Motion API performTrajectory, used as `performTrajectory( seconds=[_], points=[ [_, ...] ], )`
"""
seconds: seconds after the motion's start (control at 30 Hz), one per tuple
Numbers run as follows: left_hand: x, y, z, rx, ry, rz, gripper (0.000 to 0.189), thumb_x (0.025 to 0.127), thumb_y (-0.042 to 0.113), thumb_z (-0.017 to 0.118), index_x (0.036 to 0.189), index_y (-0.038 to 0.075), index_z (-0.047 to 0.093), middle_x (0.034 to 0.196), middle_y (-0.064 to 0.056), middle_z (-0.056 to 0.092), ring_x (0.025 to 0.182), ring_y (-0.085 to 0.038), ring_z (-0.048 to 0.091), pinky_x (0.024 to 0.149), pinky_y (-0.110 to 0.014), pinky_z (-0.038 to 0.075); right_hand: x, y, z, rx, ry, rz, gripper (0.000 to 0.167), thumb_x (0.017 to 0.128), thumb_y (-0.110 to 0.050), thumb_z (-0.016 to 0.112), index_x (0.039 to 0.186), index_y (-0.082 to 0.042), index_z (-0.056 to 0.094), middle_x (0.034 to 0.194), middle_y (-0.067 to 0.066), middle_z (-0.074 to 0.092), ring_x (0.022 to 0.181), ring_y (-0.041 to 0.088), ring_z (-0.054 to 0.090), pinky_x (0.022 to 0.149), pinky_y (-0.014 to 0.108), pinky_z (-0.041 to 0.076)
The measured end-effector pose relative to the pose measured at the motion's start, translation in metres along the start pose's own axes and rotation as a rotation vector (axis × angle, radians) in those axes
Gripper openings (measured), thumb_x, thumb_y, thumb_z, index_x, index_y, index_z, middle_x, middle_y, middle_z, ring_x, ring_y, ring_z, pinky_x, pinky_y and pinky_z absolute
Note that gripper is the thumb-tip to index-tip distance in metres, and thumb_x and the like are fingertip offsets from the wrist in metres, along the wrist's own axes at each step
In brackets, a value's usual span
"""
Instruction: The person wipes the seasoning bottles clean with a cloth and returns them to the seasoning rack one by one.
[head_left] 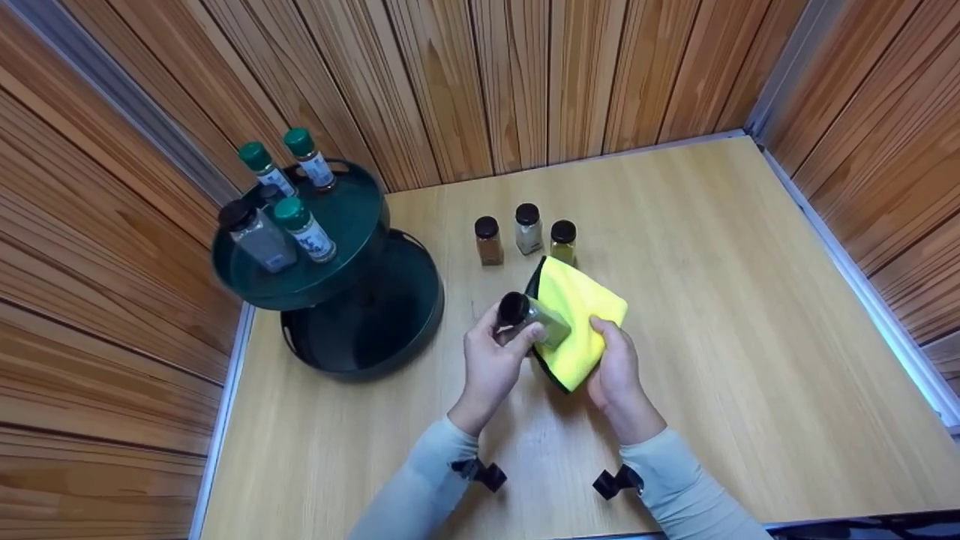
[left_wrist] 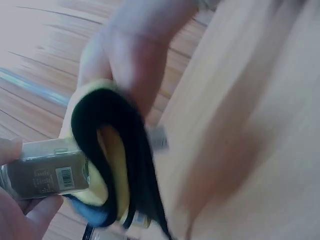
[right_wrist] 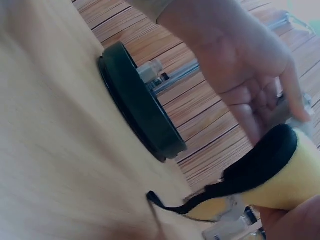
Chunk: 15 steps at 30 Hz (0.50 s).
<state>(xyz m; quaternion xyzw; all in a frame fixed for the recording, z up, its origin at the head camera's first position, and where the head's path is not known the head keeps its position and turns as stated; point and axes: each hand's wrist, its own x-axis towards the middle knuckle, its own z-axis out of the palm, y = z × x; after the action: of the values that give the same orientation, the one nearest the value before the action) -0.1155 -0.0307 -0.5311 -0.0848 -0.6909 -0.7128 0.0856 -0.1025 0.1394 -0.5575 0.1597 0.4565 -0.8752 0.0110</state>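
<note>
My left hand (head_left: 491, 360) grips a square spice jar (head_left: 551, 328) near its dark cap, thumb on one side and fingers on the other. The jar is tilted, its base against a yellow cloth (head_left: 574, 300) with black edging. In the left wrist view a barcode label shows on the jar (left_wrist: 47, 172), and the cloth (left_wrist: 107, 145) curves around beside its base. My right hand (head_left: 619, 375) holds the cloth from the right, thumb on top and fingers beneath it, mostly hidden. From the right wrist view, the folded cloth (right_wrist: 280, 170) lies between the two hands.
Three dark-capped spice jars, brown (head_left: 490, 244), pale (head_left: 529, 231) and yellow-green (head_left: 563, 238), stand just behind the cloth. At left is a two-tier dark green turntable rack (head_left: 360, 225); its upper tier carries green-capped bottles (head_left: 307, 231) and a larger dark-capped jar (head_left: 259, 238). Wooden walls surround the table.
</note>
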Motion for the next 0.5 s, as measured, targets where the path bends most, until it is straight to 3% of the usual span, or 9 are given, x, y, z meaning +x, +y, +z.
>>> performTrajectory(
  seconds=[0.2, 0.33, 0.5],
  points=[
    [-0.0026, -0.0046, 0.0025, 0.046, -0.005, 0.087, 0.043, 0.087, 0.015, 0.083, 0.126, 0.005, 0.066, 0.111, -0.008, 0.071, 0.101, -0.019, 0.072, 0.09, -0.033, 0.059, 0.0001, 0.0047, -0.0021, -0.094, -0.052, 0.079, 0.033, 0.106, -0.021, 0.041, 0.122, 0.004, 0.055, 0.103, 0.007, 0.07, 0.095, 0.018, 0.069, 0.084, 0.031, 0.057],
    [-0.0009, -0.0079, 0.0003, 0.119, 0.035, 0.137, 0.042, 0.087, 0.012, 0.083, 0.125, 0.006, 0.066, 0.111, -0.007, 0.07, 0.098, -0.016, 0.071, 0.088, -0.031, 0.059, -0.0013, 0.002, -0.0034, -0.066, -0.056, 0.132, 0.03, 0.104, -0.019, 0.042, 0.123, 0.002, 0.054, 0.105, 0.005, 0.071, 0.096, 0.017, 0.07, 0.086, 0.03, 0.057],
    [0.002, -0.0087, -0.0029, 0.181, 0.021, 0.195, 0.044, 0.085, 0.008, 0.083, 0.125, 0.003, 0.066, 0.111, -0.01, 0.069, 0.1, -0.019, 0.07, 0.09, -0.037, 0.059, -0.0001, -0.003, -0.0046, -0.11, -0.064, 0.108, 0.026, 0.103, -0.018, 0.046, 0.115, 0.003, 0.057, 0.097, 0.007, 0.073, 0.088, 0.019, 0.071, 0.082, 0.031, 0.058]
  ],
)
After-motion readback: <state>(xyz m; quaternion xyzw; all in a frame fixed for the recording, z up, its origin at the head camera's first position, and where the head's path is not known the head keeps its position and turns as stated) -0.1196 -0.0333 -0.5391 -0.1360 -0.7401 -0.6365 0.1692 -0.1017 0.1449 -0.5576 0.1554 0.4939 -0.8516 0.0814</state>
